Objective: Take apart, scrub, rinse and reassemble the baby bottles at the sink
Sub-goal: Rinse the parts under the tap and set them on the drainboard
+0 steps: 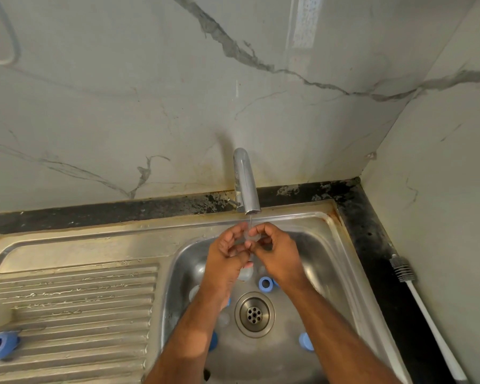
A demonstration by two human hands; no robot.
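Sink (341, 261) holds blue rings (265, 283); hands (227, 252) pinch clear teat (251, 237).

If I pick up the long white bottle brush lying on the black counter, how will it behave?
The bottle brush looks light, with a thin white handle that may flex a little. Its bristle head should give softly. It lies flat beside the wall and seems unlikely to roll far. The counter may be wet, so slippery.
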